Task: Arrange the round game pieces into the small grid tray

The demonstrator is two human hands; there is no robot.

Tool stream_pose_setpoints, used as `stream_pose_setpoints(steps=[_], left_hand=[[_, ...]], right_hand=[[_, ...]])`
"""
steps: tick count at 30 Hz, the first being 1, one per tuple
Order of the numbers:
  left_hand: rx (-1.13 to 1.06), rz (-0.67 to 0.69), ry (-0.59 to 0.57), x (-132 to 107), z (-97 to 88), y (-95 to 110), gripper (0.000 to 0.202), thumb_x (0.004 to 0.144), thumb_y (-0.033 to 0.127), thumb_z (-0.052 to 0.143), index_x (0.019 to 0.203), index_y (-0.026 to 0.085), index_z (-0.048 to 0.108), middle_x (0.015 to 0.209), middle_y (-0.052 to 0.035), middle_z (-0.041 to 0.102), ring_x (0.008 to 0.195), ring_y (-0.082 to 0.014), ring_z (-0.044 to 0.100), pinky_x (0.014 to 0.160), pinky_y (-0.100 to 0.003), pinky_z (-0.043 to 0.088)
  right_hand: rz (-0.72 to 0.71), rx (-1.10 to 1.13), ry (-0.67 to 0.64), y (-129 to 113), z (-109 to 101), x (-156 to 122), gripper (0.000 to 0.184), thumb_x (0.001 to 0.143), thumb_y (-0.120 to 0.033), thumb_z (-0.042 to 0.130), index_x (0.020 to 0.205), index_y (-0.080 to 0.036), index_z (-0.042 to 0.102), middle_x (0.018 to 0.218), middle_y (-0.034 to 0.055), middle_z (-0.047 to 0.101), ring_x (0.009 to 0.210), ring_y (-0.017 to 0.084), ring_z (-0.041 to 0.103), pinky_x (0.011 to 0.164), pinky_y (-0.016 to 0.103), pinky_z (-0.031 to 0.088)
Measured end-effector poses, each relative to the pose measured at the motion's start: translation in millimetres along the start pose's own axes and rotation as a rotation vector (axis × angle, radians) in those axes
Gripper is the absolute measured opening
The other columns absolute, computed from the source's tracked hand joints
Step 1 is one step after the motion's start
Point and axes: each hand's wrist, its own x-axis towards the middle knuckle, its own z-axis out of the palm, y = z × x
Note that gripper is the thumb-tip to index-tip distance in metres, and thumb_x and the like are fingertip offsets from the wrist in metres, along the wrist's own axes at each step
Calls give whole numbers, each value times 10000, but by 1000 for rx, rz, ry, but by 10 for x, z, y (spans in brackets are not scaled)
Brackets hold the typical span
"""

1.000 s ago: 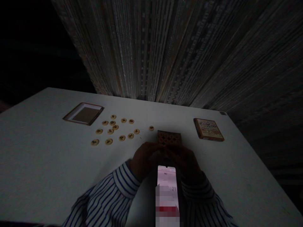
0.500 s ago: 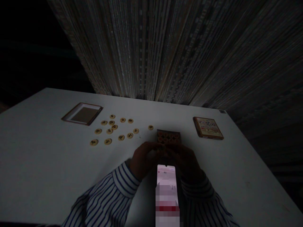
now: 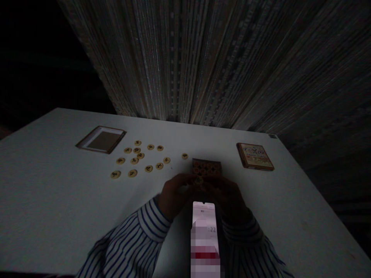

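In dim light, both hands meet over the near part of an open box (image 3: pixel 217 162) holding rows of round Chinese chess pieces with reddish markings. My left hand (image 3: pixel 174 195) is closed, its fingertips at a pale Chinese chess piece (image 3: pixel 198 180). My right hand (image 3: pixel 233 197) comes in from the other side, fingers closed on that same piece. The hands cover the nearer rows of the box. Left of them, several loose wooden pieces with dark characters, one a Chinese chess piece (image 3: pixel 132 173), lie scattered on the white table (image 3: pixel 72 200).
A lit phone (image 3: pixel 204 220) is in front of me between my forearms. An open, shallow box lid (image 3: pixel 116 144) rests at the left. A closed box with a printed cover (image 3: pixel 256 155) lies at the right. Behind the table hangs a striped curtain (image 3: pixel 185 77).
The pale piece between my fingertips has turned so that its face shows more. Both hands otherwise keep their place. The number on the phone screen has changed.
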Motion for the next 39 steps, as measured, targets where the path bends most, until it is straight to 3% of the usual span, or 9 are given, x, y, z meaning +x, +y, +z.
stream_pose_setpoints(steps=[7,13,26,32,39], left_hand=[[-100,-117,-16,27,-7,38,181,757,259,615,905,164,658,761,-38,707,643,-131,644,599,-247,551],[-176,-177,-12,29,-2,1,190,748,275,622,891,158,666,775,-49,718,653,-141,658,589,-245,557],[-304,-282,-29,20,8,-1,209,695,250,647,881,156,660,781,-59,717,677,-158,662,608,-266,548],[-278,-335,-59,30,-4,23,217,701,270,630,884,155,654,798,-57,705,712,-156,646,651,-274,529],[-226,-328,-61,10,13,-29,239,704,291,622,904,163,650,785,-52,688,687,-152,618,630,-276,503]], right_hand=[[10,45,59,11,37,-17,141,720,-283,644,839,-218,679,781,20,716,708,163,669,621,291,563],[3,40,-6,31,14,-1,147,721,-254,642,861,-220,672,802,16,719,723,160,673,631,280,567],[16,79,4,33,44,-13,164,705,-211,655,867,-229,677,812,15,720,739,160,673,640,276,565],[-29,25,-57,83,38,-8,174,725,-234,637,896,-229,673,820,16,719,741,164,671,631,285,564],[6,52,-23,26,62,-35,198,738,-219,616,923,-258,674,846,4,713,778,162,664,673,294,554]])
